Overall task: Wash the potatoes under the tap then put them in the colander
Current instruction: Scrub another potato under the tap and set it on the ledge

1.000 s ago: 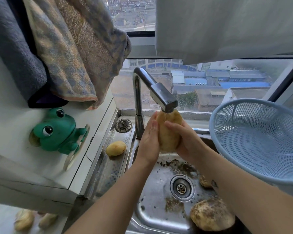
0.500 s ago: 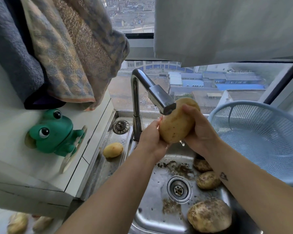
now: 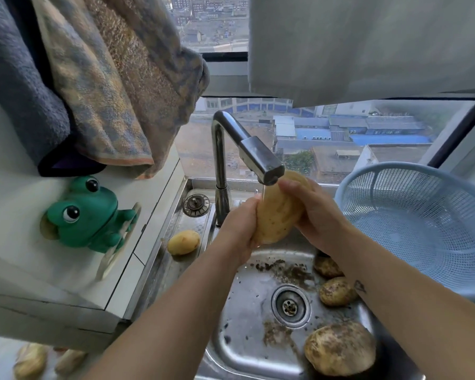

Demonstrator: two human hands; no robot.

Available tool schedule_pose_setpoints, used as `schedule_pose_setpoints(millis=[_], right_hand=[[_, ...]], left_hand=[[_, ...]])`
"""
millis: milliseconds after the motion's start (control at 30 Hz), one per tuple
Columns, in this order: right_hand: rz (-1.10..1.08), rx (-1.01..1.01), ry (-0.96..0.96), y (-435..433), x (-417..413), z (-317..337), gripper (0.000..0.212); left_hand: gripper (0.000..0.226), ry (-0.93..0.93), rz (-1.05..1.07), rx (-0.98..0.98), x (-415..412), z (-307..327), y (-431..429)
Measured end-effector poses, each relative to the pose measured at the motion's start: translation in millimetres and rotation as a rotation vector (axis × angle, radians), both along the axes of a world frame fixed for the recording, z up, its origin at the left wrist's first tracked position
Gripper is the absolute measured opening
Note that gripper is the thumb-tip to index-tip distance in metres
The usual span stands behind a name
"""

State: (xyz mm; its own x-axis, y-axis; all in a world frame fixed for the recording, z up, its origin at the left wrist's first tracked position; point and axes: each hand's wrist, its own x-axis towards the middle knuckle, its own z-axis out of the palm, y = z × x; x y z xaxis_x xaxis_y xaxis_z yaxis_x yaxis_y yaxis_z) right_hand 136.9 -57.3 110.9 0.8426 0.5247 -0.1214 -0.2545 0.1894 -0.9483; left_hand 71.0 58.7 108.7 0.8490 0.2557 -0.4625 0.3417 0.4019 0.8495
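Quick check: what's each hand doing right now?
Left hand: gripping the potato under the tap.
Right hand: gripping the same potato from the other side.

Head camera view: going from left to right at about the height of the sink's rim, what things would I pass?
green frog toy → clean potato lying on the sink ledge → tap's upright pipe → held potato → blue colander

Soft daylight enters by the wide glass window (image 3: 340, 138) at twelve o'clock; the scene is bright, shadows weak. The bent chrome tap (image 3: 261, 160) shines a little. Lines bend at the edges; seven o'clock is blurred.
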Motion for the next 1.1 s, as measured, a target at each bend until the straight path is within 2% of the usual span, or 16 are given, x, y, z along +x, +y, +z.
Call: schedule_pose_setpoints(millis=[167,333,467,567,700,767,900,1000,1100], right_hand=[[-0.049,0.070,0.037,-9.7,4.0,6.1,0.067],[-0.125,0.055,0.049,-21.1,6.4,13.2,0.063],[-0.135,0.053,0.043,-28.3,8.2,14.3,0.067],[-0.144,0.009,0.013,-26.2,7.0,12.1,0.077],[-0.141,-0.028,-0.007,-19.2,5.6,12.3,0.072],[-0.144,-0.033,-0.008,-15.9,6.2,13.8,0.067],[-0.170,-0.049,-0.035,-11.9,7.6,17.5,0.073],[-0.208,-0.053,-0.041,-14.2,10.4,20.5,0.079],[-0.227,-0.046,-0.051,-20.2,12.9,21.3,0.072]], left_hand=[[0.023,0.093,-0.164,0.005,14.3,14.2,3.2],[0.041,0.205,-0.333,0.148,32.1,25.0,-9.6],[0.043,0.184,-0.339,0.224,46.3,25.3,-13.9],[0.052,0.172,-0.337,0.122,47.4,21.3,-8.0],[0.070,0.258,-0.382,0.092,37.1,17.9,4.1],[0.068,0.226,-0.368,0.082,33.0,16.5,9.8],[0.051,0.147,-0.380,0.041,28.4,24.2,5.2],[0.065,0.138,-0.390,-0.023,31.1,26.4,2.1],[0.068,0.175,-0.421,-0.092,31.3,23.3,1.3]])
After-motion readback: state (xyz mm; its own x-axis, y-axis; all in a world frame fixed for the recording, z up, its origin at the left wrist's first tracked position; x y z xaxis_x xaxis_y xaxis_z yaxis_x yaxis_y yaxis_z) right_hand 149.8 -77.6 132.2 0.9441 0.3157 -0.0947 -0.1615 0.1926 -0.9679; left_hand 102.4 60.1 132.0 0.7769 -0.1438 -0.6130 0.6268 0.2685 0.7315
